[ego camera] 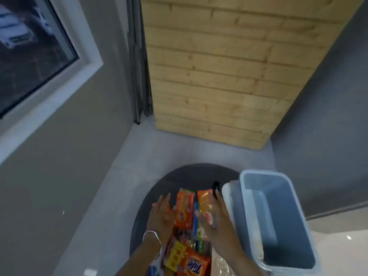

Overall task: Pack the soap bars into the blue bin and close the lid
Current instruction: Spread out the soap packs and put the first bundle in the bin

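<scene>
A window (pixel 29 56) fills the upper left wall. Below it, on the dark round surface (pixel 179 175), the left hand (pixel 160 217), a silver bangle (pixel 152 235) at its wrist, lays straight fingers against the left side of a heap of wrapped soap bars (pixel 184 213). An orange Tide box (pixel 194 265) lies at the near end of the heap. The right hand (pixel 219 222) presses the heap's right side, fingers outstretched, not curled round any bar. Just right of it stands the blue bin (pixel 244 189), uncovered, with no soap bars showing inside, and a whitish panel (pixel 229 194) rests against its left wall. A wooden board (pixel 229 66) leans behind.
</scene>
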`<state>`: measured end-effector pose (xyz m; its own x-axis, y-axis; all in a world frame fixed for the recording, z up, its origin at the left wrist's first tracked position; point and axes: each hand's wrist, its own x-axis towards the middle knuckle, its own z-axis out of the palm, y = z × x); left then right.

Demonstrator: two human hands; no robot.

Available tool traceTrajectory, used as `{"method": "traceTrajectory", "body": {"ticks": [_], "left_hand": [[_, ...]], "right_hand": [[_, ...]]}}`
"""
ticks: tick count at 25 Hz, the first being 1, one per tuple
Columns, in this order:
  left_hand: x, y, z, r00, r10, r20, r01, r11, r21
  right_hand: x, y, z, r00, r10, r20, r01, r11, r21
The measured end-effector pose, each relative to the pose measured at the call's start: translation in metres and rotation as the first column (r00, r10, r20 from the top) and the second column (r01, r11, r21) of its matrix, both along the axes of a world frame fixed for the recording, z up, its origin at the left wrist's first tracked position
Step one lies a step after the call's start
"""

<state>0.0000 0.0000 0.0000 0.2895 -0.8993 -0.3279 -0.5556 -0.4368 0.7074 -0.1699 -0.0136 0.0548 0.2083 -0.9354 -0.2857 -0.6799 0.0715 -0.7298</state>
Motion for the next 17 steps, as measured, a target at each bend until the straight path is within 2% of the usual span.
{"method": "traceTrajectory", "body": {"ticks": [1,3,6,7,10,15,17], "left_hand": [[-0.003,0.004,-0.028,0.991,-0.084,0.103,0.083,0.996,0.016],[-0.008,0.006,-0.082,0.931,-0.226,0.286,0.211,0.974,0.081],[-0.010,0.009,-0.130,0.882,-0.273,0.384,0.275,0.960,0.053],[-0.010,0.009,-0.137,0.883,-0.259,0.392,0.270,0.962,0.028],[-0.010,0.001,-0.149,0.895,-0.274,0.353,0.297,0.955,-0.012],[-0.013,0.005,-0.146,0.928,-0.264,0.264,0.303,0.946,-0.116],[-0.012,0.003,-0.147,0.932,-0.277,0.235,0.317,0.937,-0.149]], "right_hand": [[0.001,0.006,-0.030,0.999,0.039,-0.007,-0.039,0.999,-0.001],[-0.003,0.011,-0.092,0.987,0.058,-0.151,-0.067,0.996,-0.053],[-0.016,0.008,-0.152,0.901,0.165,-0.401,-0.233,0.964,-0.125],[-0.019,0.005,-0.165,0.876,0.181,-0.448,-0.264,0.956,-0.129],[-0.021,0.002,-0.181,0.864,0.212,-0.457,-0.303,0.943,-0.136],[-0.015,0.006,-0.175,0.791,0.284,-0.542,-0.414,0.901,-0.133],[-0.013,0.003,-0.179,0.798,0.215,-0.563,-0.422,0.866,-0.267]]}}
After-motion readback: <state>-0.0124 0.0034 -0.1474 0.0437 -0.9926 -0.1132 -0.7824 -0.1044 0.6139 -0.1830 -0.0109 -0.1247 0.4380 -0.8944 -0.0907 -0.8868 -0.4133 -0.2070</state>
